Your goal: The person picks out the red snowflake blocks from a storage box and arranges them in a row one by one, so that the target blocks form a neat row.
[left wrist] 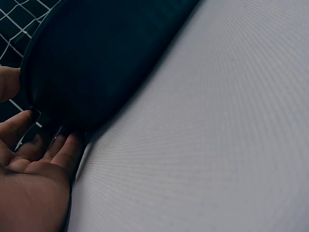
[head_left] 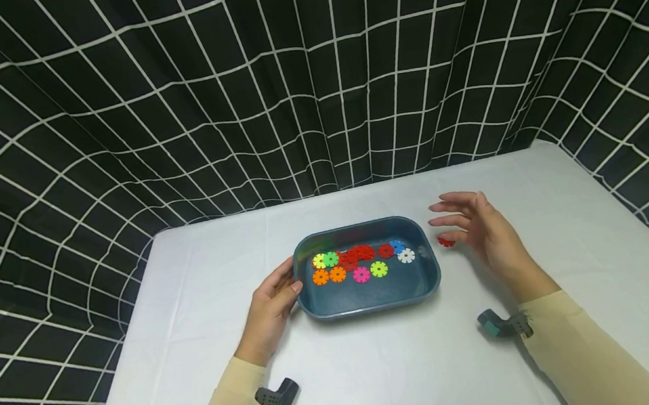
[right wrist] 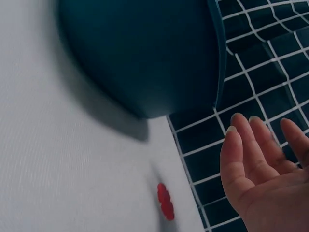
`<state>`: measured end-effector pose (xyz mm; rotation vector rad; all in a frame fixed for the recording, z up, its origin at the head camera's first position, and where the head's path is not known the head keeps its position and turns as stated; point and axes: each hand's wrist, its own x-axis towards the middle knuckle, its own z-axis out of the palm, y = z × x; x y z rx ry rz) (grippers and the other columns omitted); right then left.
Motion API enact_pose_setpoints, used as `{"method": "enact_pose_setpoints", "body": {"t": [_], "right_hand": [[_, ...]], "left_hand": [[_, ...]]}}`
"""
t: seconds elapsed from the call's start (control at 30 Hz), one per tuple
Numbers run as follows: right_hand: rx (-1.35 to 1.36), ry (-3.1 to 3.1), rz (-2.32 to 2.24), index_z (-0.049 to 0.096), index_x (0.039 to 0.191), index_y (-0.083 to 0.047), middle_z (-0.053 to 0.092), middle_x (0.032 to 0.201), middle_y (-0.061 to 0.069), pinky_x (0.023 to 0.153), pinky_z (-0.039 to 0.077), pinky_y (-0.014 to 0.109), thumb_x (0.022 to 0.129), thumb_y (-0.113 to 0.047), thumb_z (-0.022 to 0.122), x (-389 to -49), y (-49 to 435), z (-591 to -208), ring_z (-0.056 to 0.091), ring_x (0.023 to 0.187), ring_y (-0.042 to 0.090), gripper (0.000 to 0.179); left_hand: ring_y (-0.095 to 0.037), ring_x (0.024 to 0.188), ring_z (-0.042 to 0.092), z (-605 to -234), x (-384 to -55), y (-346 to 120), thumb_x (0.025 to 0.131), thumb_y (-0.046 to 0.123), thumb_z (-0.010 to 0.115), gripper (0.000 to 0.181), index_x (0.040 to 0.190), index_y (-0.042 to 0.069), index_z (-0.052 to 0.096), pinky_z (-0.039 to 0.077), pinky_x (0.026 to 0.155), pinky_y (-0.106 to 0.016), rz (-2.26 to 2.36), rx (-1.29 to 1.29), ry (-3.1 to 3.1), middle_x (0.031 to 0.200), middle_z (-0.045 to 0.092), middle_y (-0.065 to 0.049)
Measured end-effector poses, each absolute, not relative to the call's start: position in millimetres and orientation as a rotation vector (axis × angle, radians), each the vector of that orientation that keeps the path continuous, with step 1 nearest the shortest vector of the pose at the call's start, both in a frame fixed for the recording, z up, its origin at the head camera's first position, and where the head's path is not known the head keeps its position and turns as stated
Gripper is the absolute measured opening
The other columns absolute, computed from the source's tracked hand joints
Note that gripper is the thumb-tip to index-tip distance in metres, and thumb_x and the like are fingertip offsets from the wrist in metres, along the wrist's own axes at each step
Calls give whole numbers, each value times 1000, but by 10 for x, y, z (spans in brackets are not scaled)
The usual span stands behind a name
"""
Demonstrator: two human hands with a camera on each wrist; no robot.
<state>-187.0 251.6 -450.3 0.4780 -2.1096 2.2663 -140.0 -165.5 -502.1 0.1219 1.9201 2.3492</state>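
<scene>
My left hand (head_left: 269, 314) grips the left end of a dark blue-green plastic tray (head_left: 364, 300), its thumb over the rim. In the left wrist view, the fingers (left wrist: 67, 152) reach against the tray's lower side. Inside the tray lie several notched plastic discs, among them an orange disc (head_left: 321, 277), a pink disc (head_left: 362, 274), a white disc (head_left: 406, 256) and a heap of red discs (head_left: 359, 253). To the right of the tray, my right hand (head_left: 491, 238) is held with fingers spread and nothing in it. Near its fingertips a red disc (right wrist: 165, 202) lies on the table, partly hidden in the head view.
A white cloth covers the table (head_left: 366, 370). Black curtain with a white grid (head_left: 343, 95) hangs behind and along the sides. A dark wrist-camera mount (head_left: 277, 394) sits by the left sleeve, and another mount (head_left: 500, 324) by the right.
</scene>
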Motion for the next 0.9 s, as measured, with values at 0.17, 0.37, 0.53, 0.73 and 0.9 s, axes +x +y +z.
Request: {"method": "enact_pose_setpoints", "body": {"t": [0.17,0.37,0.53,0.73,0.9], "right_hand": [[503,-2078,2263,56,152,-5,57,146,27,98,62,37,119,-43,31,-1836,2467,-4455,68,124,35,56],[547,-2023,2294,56,151,-3,58,145,28,98,62,38,119,-43,32,-1790,2386,-4385,67,124,37,57],[622,-1997,2322,54,152,0,58,146,29,100,60,39,119,-39,30,-1743,2313,-4335,65,126,39,56],[752,-1970,2350,48,152,9,56,145,31,104,58,41,120,-34,29,-1706,2201,-4305,64,127,39,57],[776,-2057,2329,49,152,6,56,147,30,104,58,42,120,-34,28,-1673,2082,-4315,61,130,39,55]], "left_hand": [[-29,148,49,-5020,-1397,-1654,108,2,66,54,160,0,50,46,117,-35,2340,128,1934,163,50,-14],[-29,148,49,-5008,-1396,-1646,108,0,64,53,159,-1,50,47,116,-35,2342,118,1936,163,50,-14],[-30,149,49,-4998,-1397,-1632,108,-1,64,53,159,-1,50,47,116,-35,2343,119,1936,163,50,-15],[-30,148,50,-4999,-1395,-1629,108,0,65,54,159,-1,50,47,116,-35,2343,112,1938,162,50,-15],[-32,149,48,-5002,-1391,-1637,108,0,64,55,160,-2,49,47,115,-33,2345,113,1942,164,48,-17]]}}
